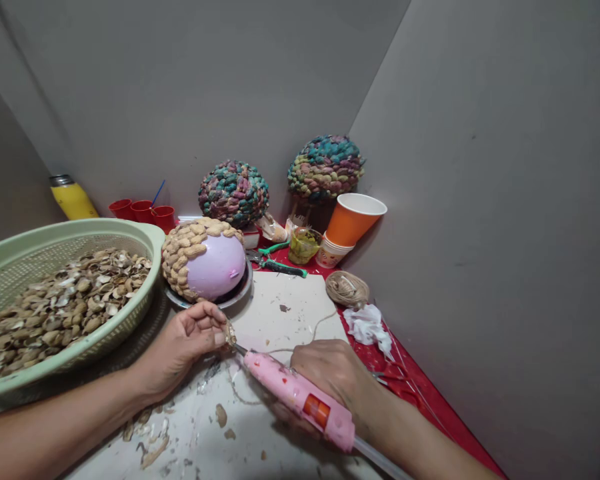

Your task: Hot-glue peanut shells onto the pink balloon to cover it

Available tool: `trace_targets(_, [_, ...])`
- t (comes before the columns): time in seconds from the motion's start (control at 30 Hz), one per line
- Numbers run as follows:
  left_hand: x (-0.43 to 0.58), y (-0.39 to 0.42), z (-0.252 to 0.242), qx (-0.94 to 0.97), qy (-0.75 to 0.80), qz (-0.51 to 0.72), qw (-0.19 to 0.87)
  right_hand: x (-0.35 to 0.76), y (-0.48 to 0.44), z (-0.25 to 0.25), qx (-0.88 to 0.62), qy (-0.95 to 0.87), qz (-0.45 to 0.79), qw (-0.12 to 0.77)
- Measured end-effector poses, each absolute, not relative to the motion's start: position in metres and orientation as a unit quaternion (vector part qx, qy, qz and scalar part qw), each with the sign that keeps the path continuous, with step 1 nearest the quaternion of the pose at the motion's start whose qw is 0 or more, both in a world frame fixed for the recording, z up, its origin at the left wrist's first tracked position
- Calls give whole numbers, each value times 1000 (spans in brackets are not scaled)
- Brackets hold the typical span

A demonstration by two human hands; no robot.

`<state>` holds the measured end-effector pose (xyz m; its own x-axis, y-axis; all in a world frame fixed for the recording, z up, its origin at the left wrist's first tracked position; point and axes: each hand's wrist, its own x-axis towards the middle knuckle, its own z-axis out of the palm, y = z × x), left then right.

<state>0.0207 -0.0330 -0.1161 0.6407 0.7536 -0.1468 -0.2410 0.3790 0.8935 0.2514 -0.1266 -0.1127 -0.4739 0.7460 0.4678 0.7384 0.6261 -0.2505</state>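
Observation:
My left hand (187,343) pinches a peanut shell half (229,331) between thumb and fingers above the white board (290,307). My right hand (330,373) grips a pink glue gun (300,399), and its metal tip touches the shell. Just beyond sits a lilac balloon (217,267) in a metal bowl (235,297). Peanut shells (185,250) cover the balloon's left and top side.
A green basket (105,333) of peanut shells stands at left. At the back are two painted shell balls (233,192) (325,167), an orange paper cup (353,220), red cups (143,210), a yellow bottle (73,198), green-handled pliers (280,265). A twine ball (347,288) and white tissue (367,325) lie at right.

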Motion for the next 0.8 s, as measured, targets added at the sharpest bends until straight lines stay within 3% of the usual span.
trace_targets(0.8, [21, -33, -113, 436, 271, 324, 795, 253, -125, -116, -443, -857, -13, 264])
